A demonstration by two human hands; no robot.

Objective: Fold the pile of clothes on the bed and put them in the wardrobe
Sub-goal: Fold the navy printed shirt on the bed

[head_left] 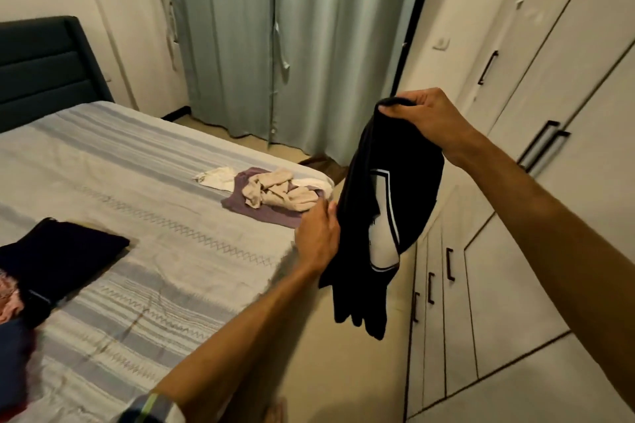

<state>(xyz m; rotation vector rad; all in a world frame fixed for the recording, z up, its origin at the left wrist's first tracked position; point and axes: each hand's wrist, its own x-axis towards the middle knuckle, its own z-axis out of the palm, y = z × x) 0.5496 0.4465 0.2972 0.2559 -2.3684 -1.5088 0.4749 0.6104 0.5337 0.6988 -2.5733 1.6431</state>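
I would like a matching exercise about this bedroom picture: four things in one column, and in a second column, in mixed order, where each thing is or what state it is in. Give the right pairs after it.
Things
1. black garment with white stripe
2. beige garment
3. folded dark garment
4. wardrobe doors

Places or states
A. crumpled on a purple cloth near the bed's far corner
B. closed
C. hanging in the air, pinched at the top by the right hand, with the left hand at its side
D. lying flat on the bed, near its left side

Pairs: 1-C, 2-A, 3-D, 4-B
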